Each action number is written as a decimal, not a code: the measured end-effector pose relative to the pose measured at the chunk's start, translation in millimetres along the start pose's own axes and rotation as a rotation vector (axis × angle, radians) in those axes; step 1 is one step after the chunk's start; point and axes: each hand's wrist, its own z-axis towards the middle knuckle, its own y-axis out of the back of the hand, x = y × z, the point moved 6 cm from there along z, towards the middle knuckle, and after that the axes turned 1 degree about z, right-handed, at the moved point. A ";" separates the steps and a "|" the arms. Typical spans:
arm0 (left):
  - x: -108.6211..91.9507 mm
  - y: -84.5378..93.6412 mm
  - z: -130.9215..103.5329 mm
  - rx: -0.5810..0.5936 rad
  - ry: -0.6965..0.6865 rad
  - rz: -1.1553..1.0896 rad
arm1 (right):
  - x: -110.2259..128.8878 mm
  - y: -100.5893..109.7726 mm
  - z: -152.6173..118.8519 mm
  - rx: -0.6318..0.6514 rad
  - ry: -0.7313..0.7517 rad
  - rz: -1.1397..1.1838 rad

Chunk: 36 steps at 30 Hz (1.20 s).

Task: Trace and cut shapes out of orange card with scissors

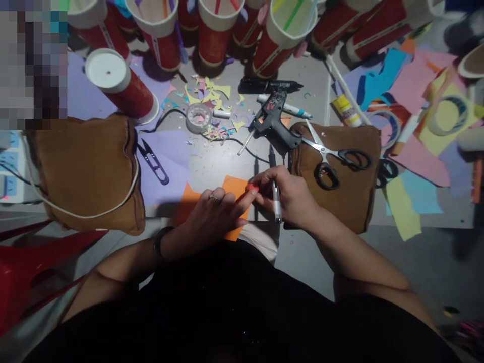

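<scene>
Red piece: it sat at the fingertips of both hands, near the middle of the bench's near edge; this small red piece (251, 187) was mostly covered, so its shape could not be told.
Right hand: the right hand (293, 197) pinched the red piece between thumb and finger, while a pen (276, 187) lay across it, seemingly tucked between the fingers.
Left hand: the left hand (212, 214) was bunched, index finger stretched to the red piece; whether it gripped anything could not be told.
Orange paper: the orange paper (233, 185) lay beneath the left hand, jutting past the near edge.
Slip risk: so small a piece could have dropped off that edge if the pinch loosened, and the paper could have followed if a forearm dragged it.
Pen risk: the pen could have marked the paper or knocked the piece away if the right wrist turned.
Scissors: the scissors (321, 149) lay spread on the right-hand cushion (350, 206); a careless reach could have met a blade.
Glue gun: the glue gun (273, 121) lay toward the bench's middle, its cable trailing; a snagged cable could have pulled it into the cups (217, 38) along the far edge.
</scene>
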 end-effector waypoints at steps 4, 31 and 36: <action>-0.9 0.4 5.9 0.058 0.020 -0.009 | 1.0 -0.4 1.2 -0.006 -0.006 -0.036; -2.0 1.5 11.5 0.097 0.067 -0.023 | 25.4 10.2 75.1 0.339 0.202 0.061; -2.0 -0.4 9.7 0.036 0.021 0.003 | 19.2 3.2 75.6 0.389 0.204 0.034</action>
